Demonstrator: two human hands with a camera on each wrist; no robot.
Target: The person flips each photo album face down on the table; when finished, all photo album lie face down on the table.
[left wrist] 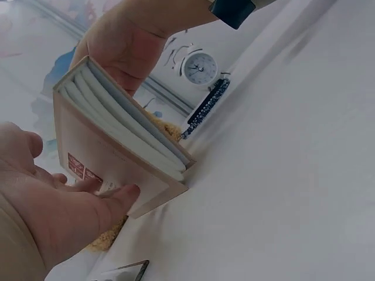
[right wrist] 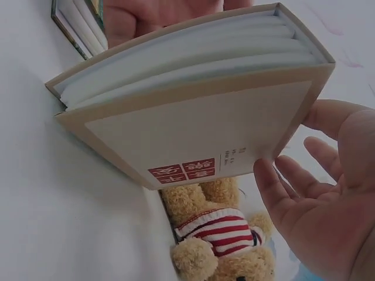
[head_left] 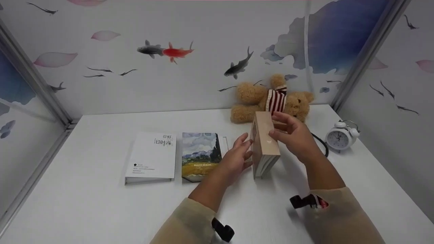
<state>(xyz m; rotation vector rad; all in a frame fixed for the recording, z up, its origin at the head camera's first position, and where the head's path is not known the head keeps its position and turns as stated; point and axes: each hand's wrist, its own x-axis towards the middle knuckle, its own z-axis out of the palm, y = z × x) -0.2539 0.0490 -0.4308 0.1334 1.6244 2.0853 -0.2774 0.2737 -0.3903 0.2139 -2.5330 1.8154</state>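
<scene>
The tan album (head_left: pixel 263 135), a thick book with pale pages and a small white mark on its spine, is in front of the teddy bear (head_left: pixel 276 100), held on edge, spine turned up; the wrist views show red blocks of characters on its covers. Nearer the person than the bear, the left hand (head_left: pixel 235 162) lays extended fingers against one cover, and the right hand (head_left: pixel 295 135) grips the spine side, thumb on the spine. Left of the bear lie a painted album (head_left: pixel 200 149) and a white album (head_left: pixel 151 156); right of it, an alarm clock (head_left: pixel 340 137).
</scene>
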